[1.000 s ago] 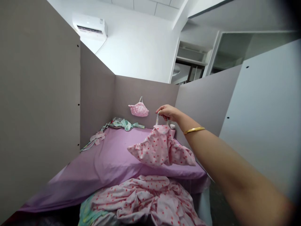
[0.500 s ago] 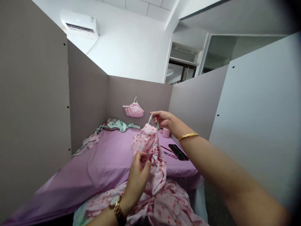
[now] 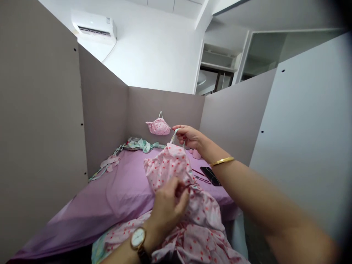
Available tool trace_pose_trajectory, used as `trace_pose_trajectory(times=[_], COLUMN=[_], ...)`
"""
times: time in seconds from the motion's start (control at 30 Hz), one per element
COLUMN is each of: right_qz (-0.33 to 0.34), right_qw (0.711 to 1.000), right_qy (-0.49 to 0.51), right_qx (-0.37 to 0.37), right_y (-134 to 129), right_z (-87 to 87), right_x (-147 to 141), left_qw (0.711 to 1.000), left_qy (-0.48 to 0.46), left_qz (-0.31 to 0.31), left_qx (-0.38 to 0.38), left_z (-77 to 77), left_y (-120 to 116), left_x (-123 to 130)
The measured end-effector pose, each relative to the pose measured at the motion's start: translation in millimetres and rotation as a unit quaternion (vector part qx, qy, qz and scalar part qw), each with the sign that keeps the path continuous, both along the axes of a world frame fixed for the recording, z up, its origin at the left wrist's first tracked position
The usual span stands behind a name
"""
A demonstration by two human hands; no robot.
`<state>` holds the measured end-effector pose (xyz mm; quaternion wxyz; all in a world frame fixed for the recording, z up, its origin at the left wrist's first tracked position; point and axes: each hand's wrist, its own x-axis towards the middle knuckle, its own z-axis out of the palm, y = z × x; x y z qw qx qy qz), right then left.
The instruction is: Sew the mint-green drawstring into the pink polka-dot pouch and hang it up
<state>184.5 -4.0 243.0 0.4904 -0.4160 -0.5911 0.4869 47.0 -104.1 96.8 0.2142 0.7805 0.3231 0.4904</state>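
A pink garment with red dots (image 3: 172,161) hangs in front of me from a pale green strap (image 3: 173,136). My right hand (image 3: 189,138) pinches that strap at the top, arm stretched forward. Lower down, my left hand (image 3: 170,201), slightly blurred, has its fingers curled onto the garment at its gathered part; the fingertips are partly hidden. Below both hands, more pink dotted fabric (image 3: 195,242) lies bunched in folds, with a pale green part at its left.
A purple cloth (image 3: 129,183) covers the table. Pink dotted fabric (image 3: 158,127) hangs on the back panel. Green cloth pieces (image 3: 144,145) and pink scraps (image 3: 110,162) lie at left. On the right are a black phone-like object (image 3: 209,175), thin red-handled tools (image 3: 202,179) and a pink spool-like object (image 3: 196,154).
My left hand has moved right and up onto the gathered part. The garment has spread wider, its lower end swung right. My right hand still holds the strap.
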Motion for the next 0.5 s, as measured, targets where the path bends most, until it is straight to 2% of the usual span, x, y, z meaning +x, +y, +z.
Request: trace_pose_trajectory(times=[0.07,0.1,0.17,0.23,0.3,0.43,0.5], right_qz=[0.056,0.082,0.122,0.145,0.157,0.170,0.175], right_qw=[0.998,0.996,0.992,0.988,0.986,0.983,0.982], right_qy=[-0.016,-0.025,-0.039,-0.045,-0.044,-0.035,-0.033], right_qx=[0.004,0.005,0.010,0.020,0.033,0.055,0.061], right_y=[-13,-19,-26,-28,-26,-23,-23], right_z=[1.3,1.5,1.5,1.6,1.8,0.9,0.1], right_x=[5,6,7,8,8,9,10], left_qw=[0.993,0.987,0.983,0.985,0.988,0.986,0.983], left_qy=[-0.049,-0.061,-0.054,-0.015,0.029,0.105,0.130], left_qz=[0.108,0.146,0.176,0.167,0.136,0.062,0.055], left_qx=[0.030,0.021,0.001,-0.032,-0.066,-0.112,-0.117], left_z=[7.4,12.0,20.8,26.0,24.9,8.5,0.6], left_y=[13,24,47,65,71,62,60], left_x=[-24,-36,-61,-79,-88,-83,-77])
